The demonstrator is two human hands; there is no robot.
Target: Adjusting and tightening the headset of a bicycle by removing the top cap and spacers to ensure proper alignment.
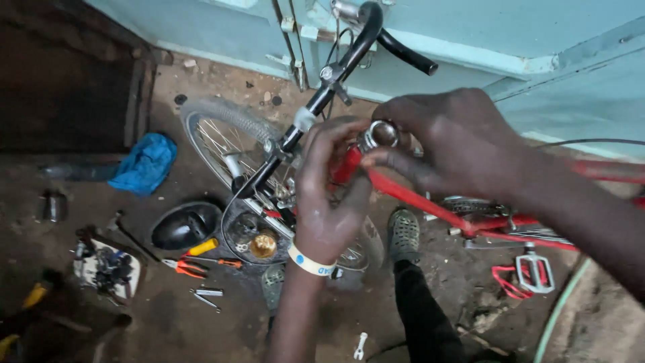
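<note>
A person's right hand (463, 144) pinches a shiny metal headset cup (380, 134) at the top of a red bicycle frame (430, 202), fingertips closed on its rim, while the left hand (329, 181) wraps the head tube just beneath to steady it; a black handlebar (366, 40) leans against the blue wall (537, 40) behind. The ring looks small, light and rigid, probably greasy and apt to slip, so a grip around its outer edge seems safest; pliers (185, 267) and a blue rag (144, 163) lie on the dirt floor (201, 329).
</note>
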